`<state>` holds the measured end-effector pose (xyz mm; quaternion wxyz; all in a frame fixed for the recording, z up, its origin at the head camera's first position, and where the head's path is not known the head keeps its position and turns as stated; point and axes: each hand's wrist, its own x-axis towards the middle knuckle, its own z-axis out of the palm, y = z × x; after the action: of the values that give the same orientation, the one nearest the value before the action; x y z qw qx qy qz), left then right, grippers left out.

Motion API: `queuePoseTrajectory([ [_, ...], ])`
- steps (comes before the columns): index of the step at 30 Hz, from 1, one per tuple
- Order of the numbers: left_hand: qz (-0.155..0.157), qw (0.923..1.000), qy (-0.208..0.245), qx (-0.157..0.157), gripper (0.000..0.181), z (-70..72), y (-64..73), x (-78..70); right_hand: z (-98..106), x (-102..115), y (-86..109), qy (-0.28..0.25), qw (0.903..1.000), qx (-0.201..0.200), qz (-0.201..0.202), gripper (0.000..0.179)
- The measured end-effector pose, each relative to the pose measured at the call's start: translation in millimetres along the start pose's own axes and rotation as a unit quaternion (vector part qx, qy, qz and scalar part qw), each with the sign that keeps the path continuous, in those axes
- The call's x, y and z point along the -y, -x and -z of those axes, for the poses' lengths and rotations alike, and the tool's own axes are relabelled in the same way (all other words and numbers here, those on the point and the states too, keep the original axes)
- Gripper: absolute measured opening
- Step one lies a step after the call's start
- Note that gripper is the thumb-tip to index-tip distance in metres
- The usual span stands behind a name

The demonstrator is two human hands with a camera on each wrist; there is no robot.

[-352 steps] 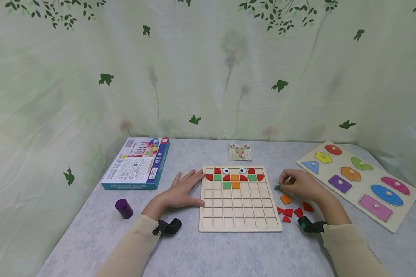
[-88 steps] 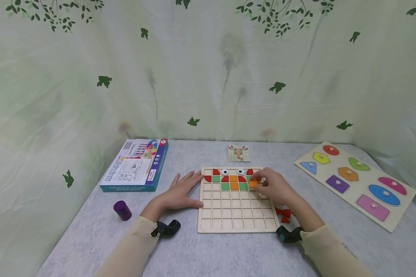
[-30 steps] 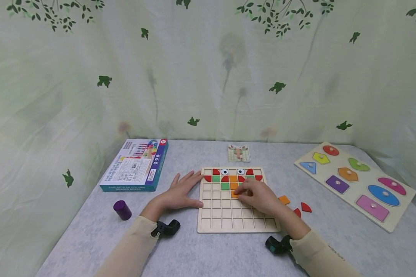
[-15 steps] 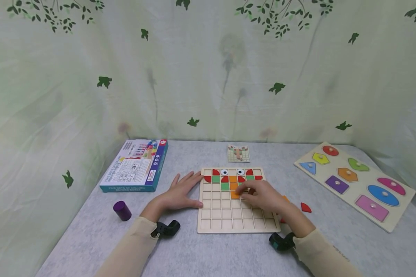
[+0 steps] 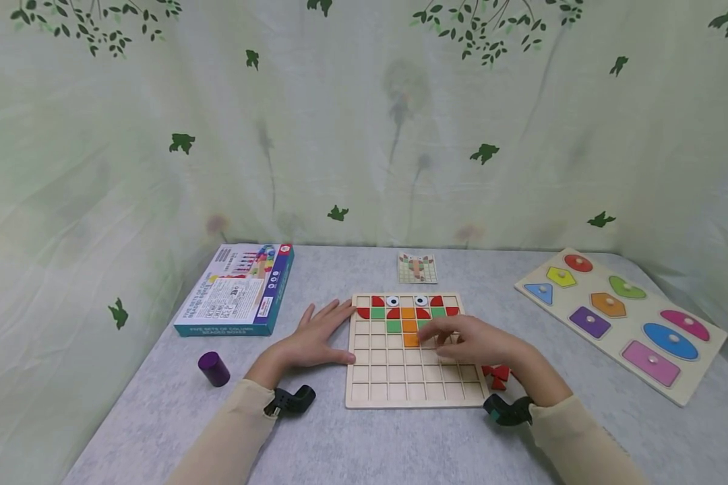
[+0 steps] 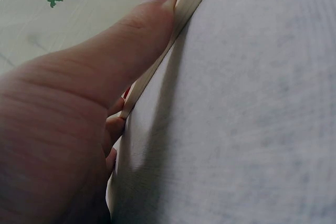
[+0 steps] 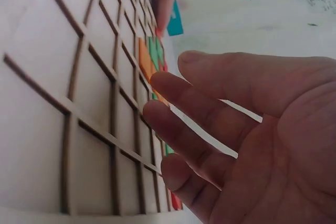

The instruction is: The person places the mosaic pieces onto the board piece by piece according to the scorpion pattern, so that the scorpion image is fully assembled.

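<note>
A wooden grid board lies on the table, its upper cells filled with red, green, orange and eye tiles. The lowest of these is an orange square tile, set below another orange one. My right hand hovers over the board just right of that tile, thumb apart from the loosely bent fingers. Nothing sits between them in the right wrist view. With spread fingers, my left hand rests at the board's left edge, its thumb against the side. Part of the tile pattern is hidden behind my right hand.
Red pieces lie right of the board, partly covered by my right arm. A small pattern card is behind the board. A box and a purple cylinder stand left; a shape puzzle lies right.
My right hand carried an orange tile over the board, set it in the column below the other orange tiles, then let go and drew slightly right. A green tile was added earlier. My left hand stayed put.
</note>
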<state>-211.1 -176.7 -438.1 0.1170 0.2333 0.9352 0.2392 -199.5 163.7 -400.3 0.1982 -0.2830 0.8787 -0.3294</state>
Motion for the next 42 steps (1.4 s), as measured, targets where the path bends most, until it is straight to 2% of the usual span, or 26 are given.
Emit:
queuePoseTrajectory([
  [8, 0.002, 1.0, -0.004, 0.0, 0.1, 0.3, -0.5, -0.6, 21.6, -3.5, 14.1, 0.004, 0.9994, -0.012, -0.031, 0.036],
  [13, 0.002, 1.0, -0.003, 0.001, 0.1, 0.1, -0.4, -0.3, 34.7, -10.1, 23.9, 0.005, 0.9988, -0.005, -0.048, 0.042],
  [17, 0.002, 1.0, 0.0, 0.001, 0.1, 0.0, -0.3, 0.3, 42.0, -17.1, 30.0, 0.017, 0.9977, -0.016, -0.064, 0.043],
  [22, 0.002, 1.0, 0.0, 0.0, 0.101, -0.6, -0.6, 0.9, 46.5, -31.0, 35.2, 0.008, 0.9954, -0.025, -0.092, 0.039],
  [30, 0.003, 1.0, 0.0, 0.001, 0.1, -0.4, 0.1, 0.0, 51.6, -52.9, 41.5, -0.001, 0.9941, -0.017, -0.107, 0.034],
  [37, -0.008, 1.0, 0.002, -0.001, 0.1, 1.3, 0.7, -0.6, 50.3, -62.2, 42.6, 0.018, 0.99, -0.012, -0.139, 0.033],
  [42, -0.01, 0.9999, 0.003, -0.001, 0.099, 2.1, 1.3, -0.9, 49.2, -65.7, 42.3, 0.01, 0.9897, -0.006, -0.143, 0.033],
])
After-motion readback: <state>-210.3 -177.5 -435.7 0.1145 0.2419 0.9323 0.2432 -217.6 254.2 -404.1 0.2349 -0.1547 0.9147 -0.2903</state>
